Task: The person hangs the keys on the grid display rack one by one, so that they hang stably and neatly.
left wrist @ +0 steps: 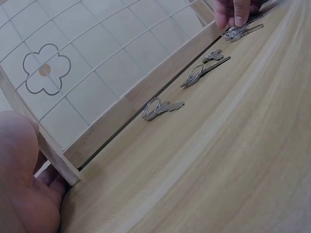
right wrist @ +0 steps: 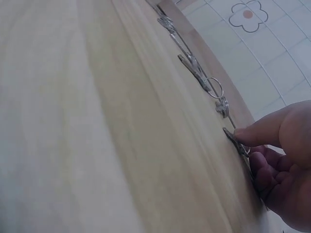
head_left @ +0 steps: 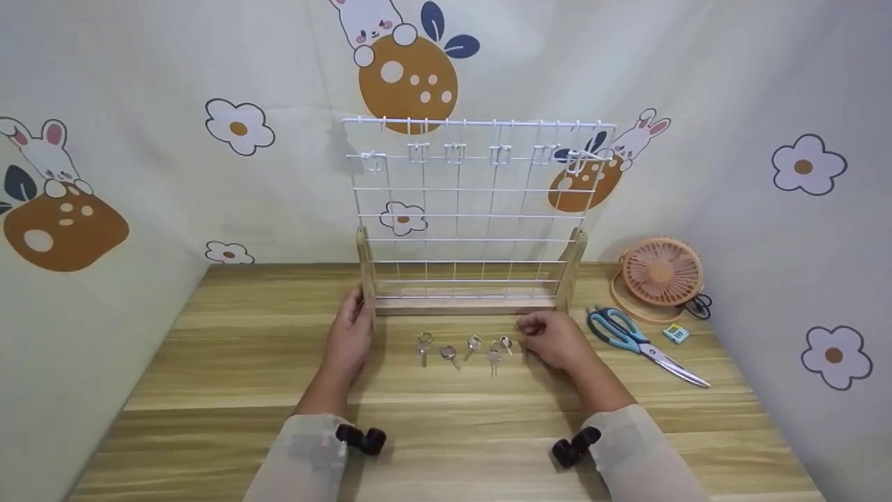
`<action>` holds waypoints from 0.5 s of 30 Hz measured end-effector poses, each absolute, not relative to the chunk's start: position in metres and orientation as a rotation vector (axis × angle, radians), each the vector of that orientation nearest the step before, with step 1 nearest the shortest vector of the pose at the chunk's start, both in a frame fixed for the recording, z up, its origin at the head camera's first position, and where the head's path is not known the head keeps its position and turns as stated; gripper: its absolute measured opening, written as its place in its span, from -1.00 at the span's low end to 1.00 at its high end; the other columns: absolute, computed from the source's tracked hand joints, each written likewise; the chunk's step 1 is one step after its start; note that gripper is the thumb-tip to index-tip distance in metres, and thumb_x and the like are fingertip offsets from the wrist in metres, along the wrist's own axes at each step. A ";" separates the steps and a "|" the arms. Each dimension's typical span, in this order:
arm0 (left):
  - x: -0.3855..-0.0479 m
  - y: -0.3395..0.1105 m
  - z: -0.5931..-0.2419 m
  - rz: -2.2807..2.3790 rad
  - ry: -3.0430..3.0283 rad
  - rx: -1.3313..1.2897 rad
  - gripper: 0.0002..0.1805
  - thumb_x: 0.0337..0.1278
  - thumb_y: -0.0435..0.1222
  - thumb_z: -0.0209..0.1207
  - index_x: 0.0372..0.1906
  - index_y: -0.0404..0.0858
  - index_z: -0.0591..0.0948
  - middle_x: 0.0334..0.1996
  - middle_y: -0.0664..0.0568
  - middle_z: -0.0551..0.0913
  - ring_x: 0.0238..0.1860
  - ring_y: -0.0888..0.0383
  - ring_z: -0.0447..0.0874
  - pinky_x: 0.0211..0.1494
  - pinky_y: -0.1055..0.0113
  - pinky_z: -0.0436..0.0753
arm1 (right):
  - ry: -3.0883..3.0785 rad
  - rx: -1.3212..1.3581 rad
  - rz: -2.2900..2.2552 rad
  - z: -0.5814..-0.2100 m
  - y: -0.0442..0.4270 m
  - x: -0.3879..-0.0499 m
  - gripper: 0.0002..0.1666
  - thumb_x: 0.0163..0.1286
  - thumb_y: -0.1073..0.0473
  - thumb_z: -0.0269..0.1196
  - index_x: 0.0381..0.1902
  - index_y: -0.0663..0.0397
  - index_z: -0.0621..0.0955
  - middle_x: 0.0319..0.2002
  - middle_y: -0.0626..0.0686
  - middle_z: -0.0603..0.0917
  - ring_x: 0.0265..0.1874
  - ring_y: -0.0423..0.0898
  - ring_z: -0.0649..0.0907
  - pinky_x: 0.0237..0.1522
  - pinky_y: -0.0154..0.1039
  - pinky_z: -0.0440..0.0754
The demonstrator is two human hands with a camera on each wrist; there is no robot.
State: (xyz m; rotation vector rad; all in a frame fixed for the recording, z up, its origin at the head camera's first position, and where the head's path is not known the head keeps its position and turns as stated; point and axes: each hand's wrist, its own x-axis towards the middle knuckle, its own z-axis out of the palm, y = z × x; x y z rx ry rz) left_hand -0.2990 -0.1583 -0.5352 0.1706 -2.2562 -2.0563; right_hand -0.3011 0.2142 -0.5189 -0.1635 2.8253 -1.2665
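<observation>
A white wire grid rack (head_left: pixel 456 215) on a wooden base stands upright in the head view, with several white hooks (head_left: pixel 455 153) along its upper part. My left hand (head_left: pixel 350 331) holds the foot of its left wooden post (left wrist: pixel 57 159), fingers partly hidden behind the wood. In front of the base lies a loose row of keys on rings, including a key (head_left: pixel 424 350) at the left end and another key (head_left: pixel 494 361) further right. At the row's right end, my right hand (head_left: pixel 555 339) pinches a key (right wrist: pixel 232 138) between thumb and fingers, close to the tabletop.
Right of the rack, an orange fan (head_left: pixel 660 273) stands on the wooden table (head_left: pixel 230 362). Blue-handled scissors (head_left: pixel 644 347) and a small teal-and-white packet (head_left: pixel 675 334) lie before it. A patterned backdrop (head_left: pixel 293 202) encloses the back and sides.
</observation>
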 end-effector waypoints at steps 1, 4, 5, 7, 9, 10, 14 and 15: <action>-0.299 -0.158 -0.535 -2.062 -2.250 0.167 -0.37 0.75 -0.11 -0.07 0.73 -0.11 0.17 0.72 -0.09 0.19 0.73 -0.07 0.16 0.79 0.03 0.21 | 2.813 -0.163 -1.264 -0.518 0.215 -0.301 -0.80 0.33 0.36 0.46 -0.09 0.17 0.80 -0.25 0.05 0.78 -0.21 -0.13 0.70 -0.09 -0.28 0.69; -0.299 -0.158 -0.535 -2.071 -2.243 0.164 -0.36 0.75 -0.12 -0.06 0.73 -0.12 0.16 0.72 -0.09 0.19 0.73 -0.06 0.15 0.80 0.04 0.20 | 2.788 -0.177 -1.225 -0.515 0.220 -0.302 -0.83 0.36 0.34 0.44 -0.10 0.14 0.80 -0.29 0.01 0.75 -0.25 -0.16 0.65 -0.15 -0.33 0.62; -0.298 -0.158 -0.535 -2.070 -2.244 0.161 -0.36 0.75 -0.12 -0.06 0.73 -0.12 0.15 0.72 -0.09 0.19 0.73 -0.06 0.14 0.80 0.04 0.19 | 2.777 -0.180 -1.214 -0.513 0.221 -0.301 -0.83 0.36 0.34 0.43 -0.10 0.13 0.80 -0.29 0.01 0.75 -0.26 -0.16 0.65 -0.16 -0.33 0.62; -0.298 -0.158 -0.535 -2.068 -2.245 0.159 -0.35 0.75 -0.11 -0.06 0.73 -0.12 0.15 0.72 -0.09 0.19 0.73 -0.07 0.14 0.80 0.04 0.20 | 2.763 -0.200 -1.198 -0.507 0.224 -0.301 -0.83 0.38 0.32 0.43 -0.08 0.12 0.80 -0.27 0.02 0.76 -0.24 -0.15 0.66 -0.15 -0.32 0.62; -0.298 -0.158 -0.535 -2.060 -2.253 0.161 -0.35 0.75 -0.10 -0.06 0.74 -0.12 0.14 0.72 -0.09 0.18 0.73 -0.07 0.14 0.79 0.05 0.20 | 2.751 -0.208 -1.200 -0.498 0.228 -0.299 -0.81 0.40 0.30 0.42 -0.04 0.12 0.80 -0.22 0.03 0.77 -0.22 -0.12 0.67 -0.16 -0.31 0.65; -0.298 -0.158 -0.535 -2.055 -2.258 0.163 -0.35 0.75 -0.09 -0.06 0.74 -0.11 0.14 0.72 -0.09 0.18 0.73 -0.07 0.14 0.79 0.05 0.21 | 2.751 -0.215 -1.211 -0.493 0.228 -0.297 -0.79 0.41 0.30 0.41 -0.02 0.12 0.79 -0.21 0.05 0.77 -0.21 -0.12 0.68 -0.16 -0.30 0.65; -0.298 -0.159 -0.536 -2.027 -2.287 0.166 -0.35 0.76 -0.08 -0.08 0.74 -0.08 0.14 0.73 -0.06 0.18 0.73 -0.06 0.14 0.79 0.03 0.20 | 2.756 -0.269 -1.336 -0.467 0.223 -0.288 -0.76 0.45 0.25 0.40 0.04 0.11 0.79 -0.17 0.05 0.78 -0.21 -0.14 0.68 -0.20 -0.36 0.67; -0.298 -0.159 -0.537 -2.018 -2.295 0.166 -0.35 0.75 -0.07 -0.08 0.74 -0.07 0.14 0.73 -0.05 0.18 0.74 -0.05 0.13 0.80 0.02 0.20 | 2.757 -0.297 -1.391 -0.460 0.219 -0.285 -0.76 0.46 0.25 0.40 0.04 0.11 0.79 -0.18 0.05 0.78 -0.22 -0.15 0.68 -0.21 -0.38 0.67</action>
